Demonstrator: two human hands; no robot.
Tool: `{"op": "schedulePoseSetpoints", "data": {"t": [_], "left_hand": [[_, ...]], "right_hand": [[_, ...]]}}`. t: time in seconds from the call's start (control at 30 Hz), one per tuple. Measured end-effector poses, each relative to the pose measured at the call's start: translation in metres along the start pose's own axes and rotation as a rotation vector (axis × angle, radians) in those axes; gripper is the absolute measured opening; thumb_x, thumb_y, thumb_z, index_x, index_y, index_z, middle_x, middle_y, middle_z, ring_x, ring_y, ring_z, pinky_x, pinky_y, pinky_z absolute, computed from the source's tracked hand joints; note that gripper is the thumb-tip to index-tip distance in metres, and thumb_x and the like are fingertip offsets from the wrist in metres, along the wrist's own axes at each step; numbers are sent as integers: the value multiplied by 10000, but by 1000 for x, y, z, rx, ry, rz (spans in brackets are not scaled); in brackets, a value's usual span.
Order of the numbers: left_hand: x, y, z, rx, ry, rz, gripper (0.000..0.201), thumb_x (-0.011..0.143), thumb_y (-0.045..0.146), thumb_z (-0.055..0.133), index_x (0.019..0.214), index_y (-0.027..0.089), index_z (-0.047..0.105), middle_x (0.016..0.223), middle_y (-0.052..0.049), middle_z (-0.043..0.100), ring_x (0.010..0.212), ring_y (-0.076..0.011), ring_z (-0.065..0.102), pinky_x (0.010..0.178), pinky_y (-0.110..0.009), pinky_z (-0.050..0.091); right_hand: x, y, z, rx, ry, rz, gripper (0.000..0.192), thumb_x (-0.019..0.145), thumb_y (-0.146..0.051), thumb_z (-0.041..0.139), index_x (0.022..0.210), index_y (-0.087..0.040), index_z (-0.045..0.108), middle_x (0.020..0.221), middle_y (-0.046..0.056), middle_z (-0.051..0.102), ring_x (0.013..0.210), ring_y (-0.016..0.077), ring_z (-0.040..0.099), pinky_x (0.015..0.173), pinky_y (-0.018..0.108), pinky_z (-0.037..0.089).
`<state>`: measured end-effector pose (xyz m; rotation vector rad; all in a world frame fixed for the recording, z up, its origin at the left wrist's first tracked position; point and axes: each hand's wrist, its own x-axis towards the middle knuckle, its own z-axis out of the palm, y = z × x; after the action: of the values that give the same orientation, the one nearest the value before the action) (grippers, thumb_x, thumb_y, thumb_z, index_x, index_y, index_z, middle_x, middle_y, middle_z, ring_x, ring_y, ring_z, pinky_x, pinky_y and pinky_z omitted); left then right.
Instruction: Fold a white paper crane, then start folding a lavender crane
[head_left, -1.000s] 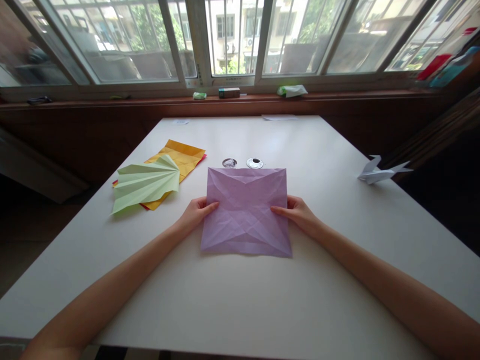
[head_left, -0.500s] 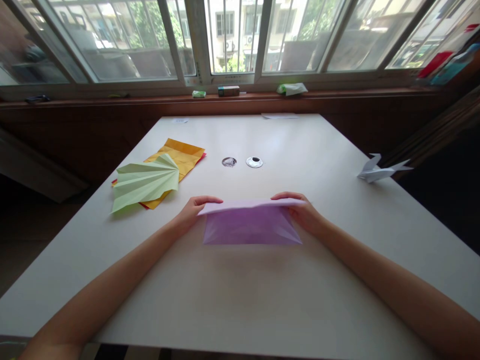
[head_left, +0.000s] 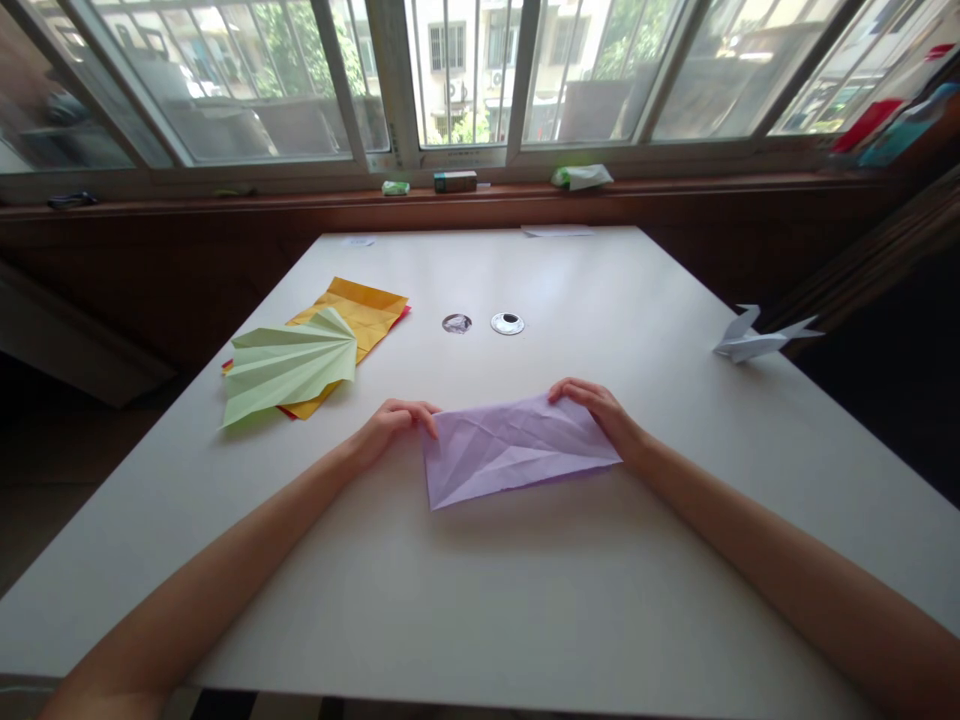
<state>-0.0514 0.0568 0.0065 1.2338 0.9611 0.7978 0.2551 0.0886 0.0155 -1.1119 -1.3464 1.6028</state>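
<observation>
A creased sheet of purple paper [head_left: 517, 450], folded into a long strip, is held a little tilted over the middle of the white table [head_left: 480, 600]. My left hand [head_left: 401, 425] pinches its upper left corner between thumb and fingers. At the upper right, my right hand [head_left: 600, 410] grips the edge, fingers on top and the thumb hidden behind the paper. The paper's left end hangs lower than its right, and a darker purple layer shows under the bottom edge.
Left on the table, a pleated light green paper [head_left: 292, 365] lies over orange paper [head_left: 364, 305]. Two round grommets [head_left: 457, 323] [head_left: 508, 323] sit beyond my hands. A folded white paper bird [head_left: 757, 335] stands at the right edge. Small packets [head_left: 581, 177] rest on the windowsill [head_left: 300, 200].
The purple paper has turned, so its creased outer face now shows instead of the darker underside. Its left end has dropped, and my right hand has shifted slightly up.
</observation>
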Motion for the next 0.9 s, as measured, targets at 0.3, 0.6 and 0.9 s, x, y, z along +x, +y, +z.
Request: {"op": "schedulePoseSetpoints", "data": {"t": [0.3, 0.6, 0.9], "left_hand": [[0, 9, 15, 66, -93, -100, 344, 817, 419, 530, 1064, 180, 527, 1141, -100, 616, 869, -167, 592, 757, -286, 413], [-14, 1, 64, 294, -130, -66, 227, 665, 336, 686, 674, 141, 571, 605, 52, 472, 577, -86, 401, 518, -202, 285], [-21, -14, 78, 72, 207, -8, 289, 727, 420, 607, 821, 183, 471, 769, 5, 559, 704, -142, 545, 603, -232, 434]], "right_hand": [[-5, 5, 13, -205, -219, -7, 563, 615, -272, 741, 1132, -228, 521, 750, -34, 556, 675, 121, 526, 586, 240, 426], [-21, 21, 45, -193, -245, -107, 558, 674, -270, 711, 1177, -222, 474, 663, -54, 505, 626, 107, 522, 553, 232, 421], [-17, 22, 41, 1, -5, -112, 311, 665, -307, 724, 927, -210, 588, 888, 11, 654, 820, 150, 612, 751, 292, 495]]}}
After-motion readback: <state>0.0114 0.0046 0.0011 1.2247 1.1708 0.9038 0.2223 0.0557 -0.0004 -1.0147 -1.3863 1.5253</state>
